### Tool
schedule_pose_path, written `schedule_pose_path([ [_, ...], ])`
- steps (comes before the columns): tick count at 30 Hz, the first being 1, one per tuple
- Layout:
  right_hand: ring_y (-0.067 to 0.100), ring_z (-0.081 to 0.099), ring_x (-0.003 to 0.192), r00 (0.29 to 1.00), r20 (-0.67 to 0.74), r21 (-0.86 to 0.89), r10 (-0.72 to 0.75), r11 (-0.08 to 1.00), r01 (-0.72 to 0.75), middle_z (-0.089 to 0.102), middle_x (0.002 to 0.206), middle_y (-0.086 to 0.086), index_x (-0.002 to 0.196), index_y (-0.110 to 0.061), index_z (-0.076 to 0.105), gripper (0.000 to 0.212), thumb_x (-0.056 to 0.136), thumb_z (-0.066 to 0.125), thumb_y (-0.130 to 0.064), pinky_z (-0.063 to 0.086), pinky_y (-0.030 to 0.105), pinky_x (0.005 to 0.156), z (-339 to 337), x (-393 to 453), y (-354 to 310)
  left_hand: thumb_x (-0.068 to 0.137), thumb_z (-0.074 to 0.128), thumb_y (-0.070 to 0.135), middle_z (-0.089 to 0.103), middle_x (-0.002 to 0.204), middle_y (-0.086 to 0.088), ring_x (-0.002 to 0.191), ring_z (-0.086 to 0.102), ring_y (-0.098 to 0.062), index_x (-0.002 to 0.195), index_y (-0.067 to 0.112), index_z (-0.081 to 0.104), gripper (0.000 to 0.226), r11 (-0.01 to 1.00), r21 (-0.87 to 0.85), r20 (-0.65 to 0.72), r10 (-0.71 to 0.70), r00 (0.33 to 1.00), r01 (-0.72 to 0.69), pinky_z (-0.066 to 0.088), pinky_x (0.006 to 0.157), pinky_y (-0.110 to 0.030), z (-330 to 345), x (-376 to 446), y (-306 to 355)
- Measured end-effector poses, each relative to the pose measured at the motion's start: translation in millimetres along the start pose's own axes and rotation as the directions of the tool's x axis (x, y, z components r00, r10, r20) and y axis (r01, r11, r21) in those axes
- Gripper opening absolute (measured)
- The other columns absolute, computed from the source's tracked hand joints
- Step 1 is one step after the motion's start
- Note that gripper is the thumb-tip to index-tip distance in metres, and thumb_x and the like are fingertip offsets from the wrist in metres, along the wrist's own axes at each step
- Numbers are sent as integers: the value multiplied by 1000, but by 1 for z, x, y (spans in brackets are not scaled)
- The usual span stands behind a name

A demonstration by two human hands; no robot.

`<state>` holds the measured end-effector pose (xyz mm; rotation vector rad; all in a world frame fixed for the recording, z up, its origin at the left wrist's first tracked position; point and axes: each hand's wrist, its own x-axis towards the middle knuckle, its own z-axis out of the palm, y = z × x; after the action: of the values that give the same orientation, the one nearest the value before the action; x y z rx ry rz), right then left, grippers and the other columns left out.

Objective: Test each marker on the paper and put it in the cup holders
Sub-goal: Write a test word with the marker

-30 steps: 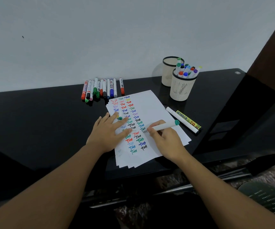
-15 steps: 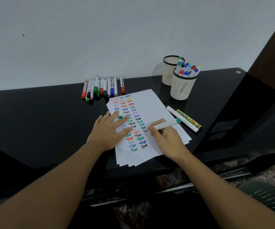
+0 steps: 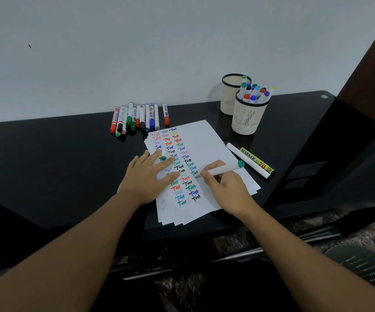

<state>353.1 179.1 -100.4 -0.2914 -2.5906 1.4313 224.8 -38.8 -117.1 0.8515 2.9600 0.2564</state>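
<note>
The white marker with a teal end cap slants up-right from the pinching fingers of the right hand, tip on the white paper sheets near the black tabletop's front edge, while the left hand presses flat, a small teal cap between its fingers.
</note>
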Motion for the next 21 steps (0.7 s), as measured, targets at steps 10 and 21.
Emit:
schedule_pose_path([
  [10, 6, 63, 90, 999, -32, 16, 10, 1000, -9, 68, 92, -10, 102, -29, 60, 12, 106, 53, -39, 52, 32, 81, -1, -3, -4, 88, 16, 86, 9, 169, 7, 156, 3, -20, 152, 57, 18, 71, 1000, -14, 1, -1, 1000, 1, 1, 126, -46, -1, -1, 0],
  [21, 0, 62, 88, 998, -65, 8, 7, 1000, -6, 68, 95, -11, 106, -24, 60, 15, 107, 52, -37, 44, 14, 68, -2, -2, -2, 88, 16, 86, 8, 169, 8, 156, 2, -20, 152, 57, 18, 71, 1000, -14, 6, -4, 1000, 4, 1, 126, -47, 1, 0, -1],
])
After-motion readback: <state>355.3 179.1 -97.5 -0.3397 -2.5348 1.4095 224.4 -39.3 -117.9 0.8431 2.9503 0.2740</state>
